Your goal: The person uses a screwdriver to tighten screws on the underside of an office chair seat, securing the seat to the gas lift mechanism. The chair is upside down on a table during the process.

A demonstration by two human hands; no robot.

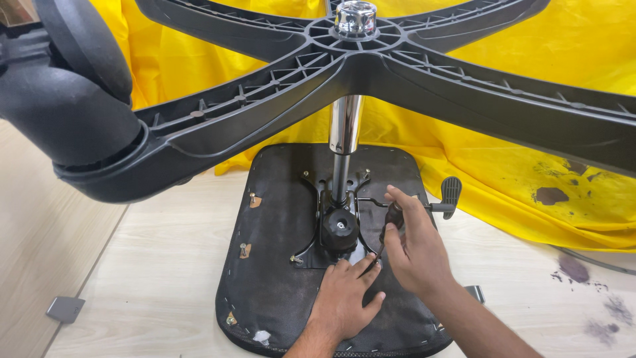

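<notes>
Clearly the right hand (414, 248) grips a screwdriver (391, 222) just beyond the flat, open left hand (344, 298) — one slip and it jabs those fingers (361, 268).

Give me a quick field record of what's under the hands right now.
Object: upturned office chair seat, black underside up
Left hand: left hand flat on seat underside
Right hand: right hand, fingers gripping a dark-handled tool
Mechanism: round black knob on the seat plate
Column: chrome gas cylinder upright
Base: five-arm base on top
Backdrop: yellow cloth
</notes>
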